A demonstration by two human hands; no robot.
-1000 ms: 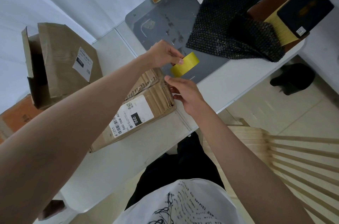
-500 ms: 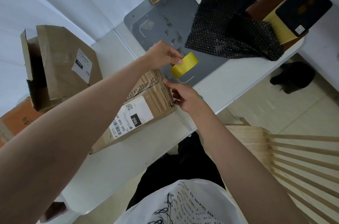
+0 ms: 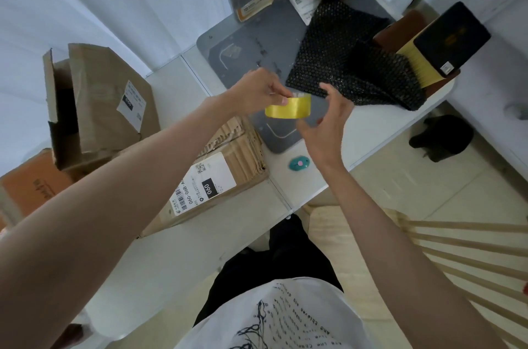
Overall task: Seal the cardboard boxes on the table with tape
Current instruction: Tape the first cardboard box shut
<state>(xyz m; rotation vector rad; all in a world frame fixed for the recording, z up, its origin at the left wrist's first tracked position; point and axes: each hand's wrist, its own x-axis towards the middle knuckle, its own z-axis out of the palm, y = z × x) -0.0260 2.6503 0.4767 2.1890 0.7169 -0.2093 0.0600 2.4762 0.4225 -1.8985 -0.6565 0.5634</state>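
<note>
Pinched the yellow tape roll in the left hand, fingertips curled over its top rim, thumb on the near face. Held it up off the table, above the grey mat. Right hand just beside the roll on its right, fingers spread and relaxed, thumb near the roll's lower edge, gripping nothing as far as could be told. Couldn't tell if it actually touched the roll.

Key bit for the next move, probably: cardboard box sat below and to the left of the roll, closer to the left forearm than to the right hand. Lay flat with its long axis running diagonally from near-left to far-right, crumpled far end pointing toward the mat. So likely needed to find the tape's loose end first, then pull it down and back toward that box end.

Looked pretty beat up, that box: brown, creased, white shipping label with barcode and "060" on the top face. Roll looked shiny yellow with a pale core showing on top. Couldn't spot a free tape end.
</note>
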